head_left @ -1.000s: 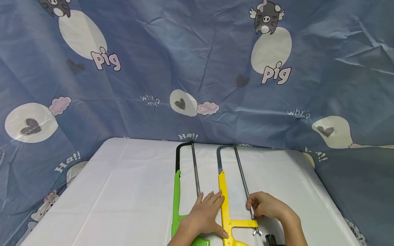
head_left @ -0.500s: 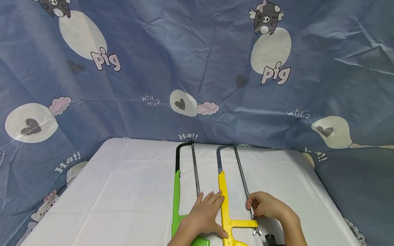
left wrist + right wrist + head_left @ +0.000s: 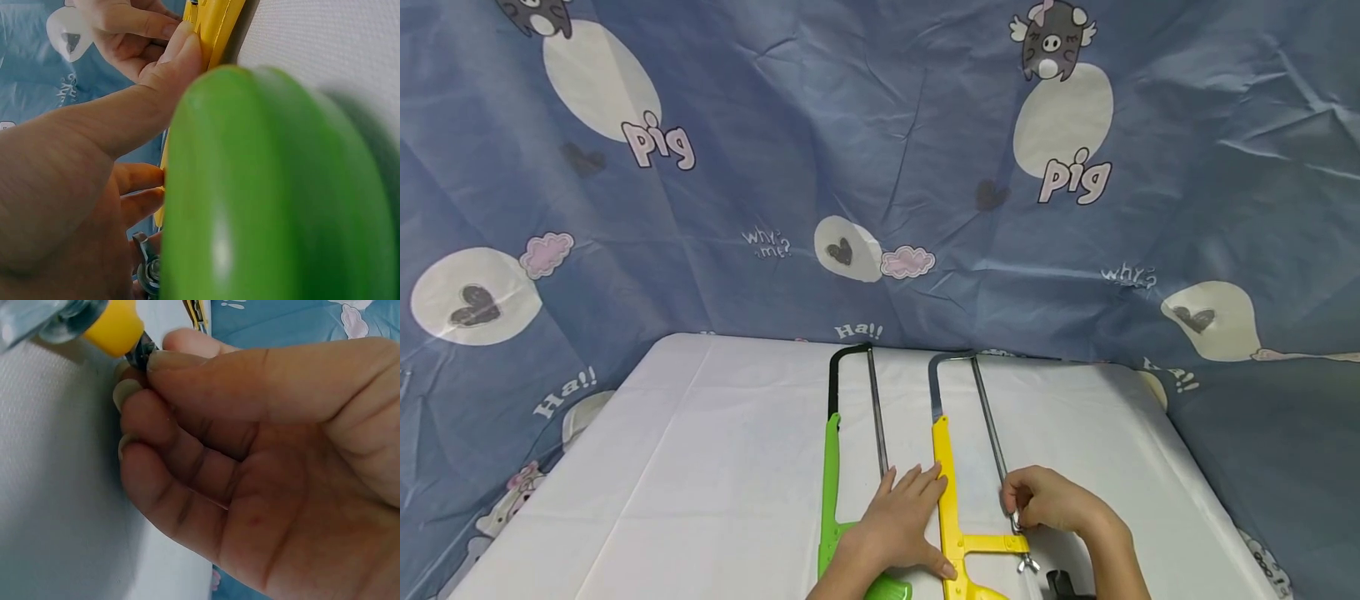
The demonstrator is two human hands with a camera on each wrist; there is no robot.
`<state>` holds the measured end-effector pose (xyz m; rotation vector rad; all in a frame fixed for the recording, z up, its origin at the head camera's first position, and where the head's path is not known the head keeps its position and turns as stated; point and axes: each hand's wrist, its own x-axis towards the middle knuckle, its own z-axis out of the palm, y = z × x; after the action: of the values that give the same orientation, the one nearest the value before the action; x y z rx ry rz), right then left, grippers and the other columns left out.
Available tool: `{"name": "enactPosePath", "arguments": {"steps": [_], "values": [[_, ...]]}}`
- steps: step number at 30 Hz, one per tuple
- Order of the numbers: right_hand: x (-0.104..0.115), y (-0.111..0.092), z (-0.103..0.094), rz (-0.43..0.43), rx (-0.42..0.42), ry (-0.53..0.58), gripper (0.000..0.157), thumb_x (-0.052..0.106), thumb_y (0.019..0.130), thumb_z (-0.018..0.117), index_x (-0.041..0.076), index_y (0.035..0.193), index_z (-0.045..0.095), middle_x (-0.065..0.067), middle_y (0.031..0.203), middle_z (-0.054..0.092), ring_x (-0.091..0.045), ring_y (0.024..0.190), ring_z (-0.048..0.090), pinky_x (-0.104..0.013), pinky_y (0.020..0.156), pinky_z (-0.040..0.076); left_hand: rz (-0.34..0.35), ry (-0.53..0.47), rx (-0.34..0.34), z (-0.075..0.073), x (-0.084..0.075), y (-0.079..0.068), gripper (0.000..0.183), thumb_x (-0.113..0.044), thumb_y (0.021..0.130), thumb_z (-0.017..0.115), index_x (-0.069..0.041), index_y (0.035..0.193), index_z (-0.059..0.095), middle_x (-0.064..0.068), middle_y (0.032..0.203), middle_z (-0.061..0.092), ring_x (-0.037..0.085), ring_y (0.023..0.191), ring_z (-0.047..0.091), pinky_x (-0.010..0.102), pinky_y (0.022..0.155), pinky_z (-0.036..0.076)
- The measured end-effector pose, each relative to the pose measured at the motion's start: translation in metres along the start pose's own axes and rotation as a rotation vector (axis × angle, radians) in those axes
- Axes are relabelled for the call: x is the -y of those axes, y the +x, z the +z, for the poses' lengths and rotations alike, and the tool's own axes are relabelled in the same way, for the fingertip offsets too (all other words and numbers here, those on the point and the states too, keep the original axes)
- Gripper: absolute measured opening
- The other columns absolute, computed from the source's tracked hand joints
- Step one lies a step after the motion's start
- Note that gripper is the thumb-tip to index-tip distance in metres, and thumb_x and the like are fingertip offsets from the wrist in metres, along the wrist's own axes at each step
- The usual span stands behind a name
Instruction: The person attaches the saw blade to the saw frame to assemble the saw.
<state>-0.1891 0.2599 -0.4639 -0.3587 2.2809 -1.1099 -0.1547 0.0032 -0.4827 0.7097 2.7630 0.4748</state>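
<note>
A yellow hacksaw [image 3: 950, 492] lies on the white table, its blade [image 3: 988, 412] to the right of the frame. My left hand [image 3: 898, 521] rests on the frame with fingers spread and fairly straight, the thumb near the handle. At the blade's near end, beside the yellow crossbar, my right hand [image 3: 1052, 500] pinches the blade between thumb and fingers. Seen from the right wrist, the thumb [image 3: 206, 378] presses the dark blade end [image 3: 140, 353] next to the yellow tip of the crossbar. A wing nut [image 3: 1028, 564] sticks out below that crossbar.
A green hacksaw [image 3: 831, 467] lies left of the yellow one, partly under my left forearm; its handle [image 3: 262, 200] fills much of the left wrist view. A black object [image 3: 1060, 583] is near my right wrist. Blue printed cloth [image 3: 775, 167] hangs behind the table.
My right fingertips have shifted very slightly at the blade's end, and the head view has moved a little. My left hand keeps its place on the yellow frame.
</note>
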Motion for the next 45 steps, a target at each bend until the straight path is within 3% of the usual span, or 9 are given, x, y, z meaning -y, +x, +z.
{"name": "enactPosePath", "arguments": {"steps": [13,24,36,45], "values": [[-0.001,0.0,0.002,0.046,-0.045,-0.04,0.02,-0.013,0.065,0.055,-0.002,0.081,0.061,-0.002,0.064,0.052,-0.015,0.057,0.043,-0.027,0.052,0.036,0.005,0.002,-0.004,0.0,0.0,0.0,0.115,-0.068,0.058,0.084,-0.02,0.153,0.039,-0.002,0.164,0.029,0.027,0.15,0.031,0.057,0.123,0.021],[0.003,-0.003,-0.001,0.02,-0.079,-0.075,0.017,-0.011,0.064,0.059,-0.001,0.079,0.061,-0.001,0.064,0.052,-0.015,0.058,0.044,-0.026,0.051,0.038,0.02,-0.001,-0.018,-0.004,-0.001,-0.001,0.117,-0.067,0.058,0.084,-0.018,0.154,0.038,0.0,0.165,0.029,0.028,0.151,0.03,0.058,0.123,0.021],[0.014,-0.007,-0.004,-0.004,-0.16,-0.169,0.01,0.0,0.076,0.069,0.005,0.079,0.061,0.0,0.067,0.052,-0.016,0.062,0.045,-0.027,0.052,0.036,0.01,0.004,-0.01,-0.003,-0.001,-0.001,0.117,-0.068,0.058,0.084,-0.019,0.153,0.038,0.0,0.164,0.029,0.028,0.151,0.03,0.057,0.123,0.02],[0.015,-0.006,-0.001,0.002,-0.17,-0.189,0.014,-0.004,0.074,0.071,0.005,0.079,0.061,-0.001,0.069,0.054,-0.017,0.064,0.047,-0.027,0.053,0.037,0.008,-0.004,0.0,-0.002,0.001,-0.001,0.116,-0.068,0.059,0.084,-0.02,0.154,0.038,-0.001,0.165,0.028,0.027,0.151,0.029,0.057,0.123,0.02]]}}
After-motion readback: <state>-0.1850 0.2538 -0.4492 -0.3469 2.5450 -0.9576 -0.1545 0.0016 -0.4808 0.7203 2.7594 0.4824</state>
